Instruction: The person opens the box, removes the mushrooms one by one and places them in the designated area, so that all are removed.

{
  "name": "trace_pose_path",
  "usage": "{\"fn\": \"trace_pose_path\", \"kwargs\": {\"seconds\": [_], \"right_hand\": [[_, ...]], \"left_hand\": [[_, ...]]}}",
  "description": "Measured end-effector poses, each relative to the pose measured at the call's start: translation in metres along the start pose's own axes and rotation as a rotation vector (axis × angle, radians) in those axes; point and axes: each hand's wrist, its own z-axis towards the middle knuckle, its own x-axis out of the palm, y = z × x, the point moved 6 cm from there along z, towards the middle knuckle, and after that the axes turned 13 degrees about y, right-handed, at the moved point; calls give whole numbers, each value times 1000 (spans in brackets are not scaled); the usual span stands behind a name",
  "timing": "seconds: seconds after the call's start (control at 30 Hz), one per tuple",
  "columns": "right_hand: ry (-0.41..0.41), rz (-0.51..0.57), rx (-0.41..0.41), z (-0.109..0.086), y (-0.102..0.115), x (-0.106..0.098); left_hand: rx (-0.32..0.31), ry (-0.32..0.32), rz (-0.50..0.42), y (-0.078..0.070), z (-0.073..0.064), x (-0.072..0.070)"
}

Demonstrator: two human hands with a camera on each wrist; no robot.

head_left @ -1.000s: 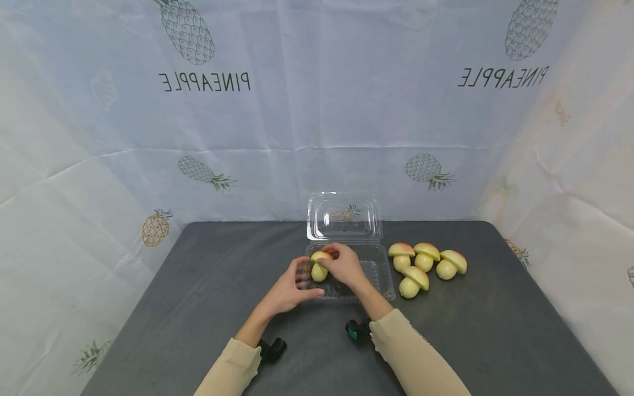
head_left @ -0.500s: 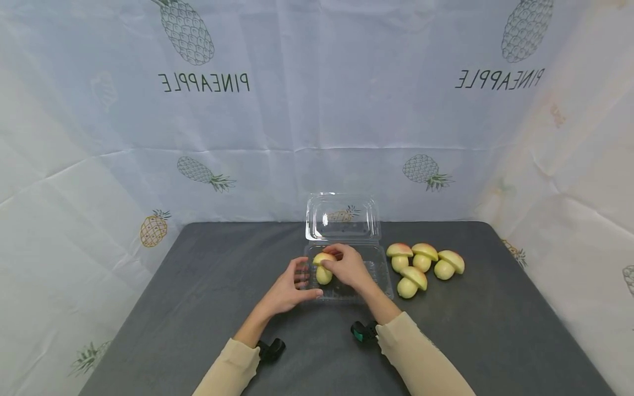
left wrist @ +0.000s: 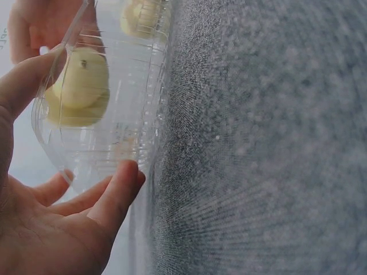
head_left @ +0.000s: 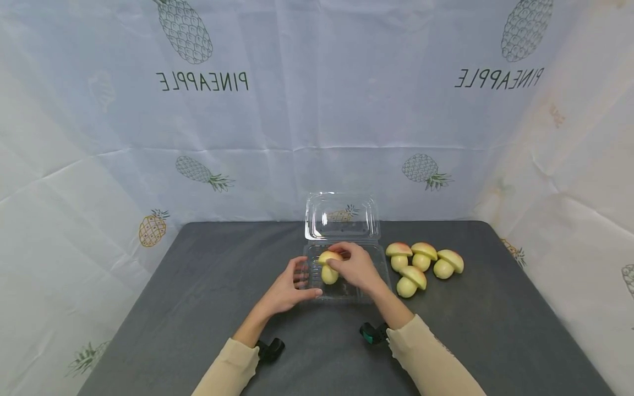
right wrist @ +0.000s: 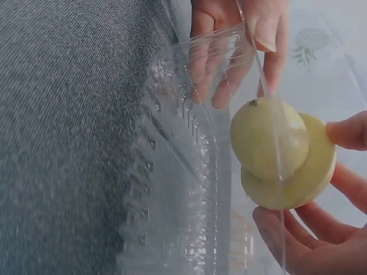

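My right hand pinches the cap of a yellow mushroom-shaped piece between thumb and fingers. The piece is over the left half of a clear plastic clamshell container, its rounded stem toward me. In the right wrist view, the stem end has a small dark spot, and the container's rim crosses in front of it. At the container's front left corner, my left hand has its fingers spread against the side wall, thumb at the front rim. The left wrist view shows those fingertips low on the clear wall.
Several more mushroom-shaped pieces with reddish cap tops lie on the grey table right of the container. The container's lid stands raised at the back. Behind the table hangs a pineapple-print cloth.
My right hand has carried the mushroom-shaped piece a little to the right within the container's outline. The left hand has stayed at the corner.
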Motion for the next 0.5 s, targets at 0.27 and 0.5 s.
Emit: {"fn": "trace_pose_path", "kwargs": {"seconds": [0.27, 0.5], "right_hand": [[12, -27, -7, -10, -2, -9], [21, -65, -39, -18, -8, -16]], "left_hand": [[-4, -10, 1, 1, 1, -1], [-4, -16, -9, 2, 2, 0]]}}
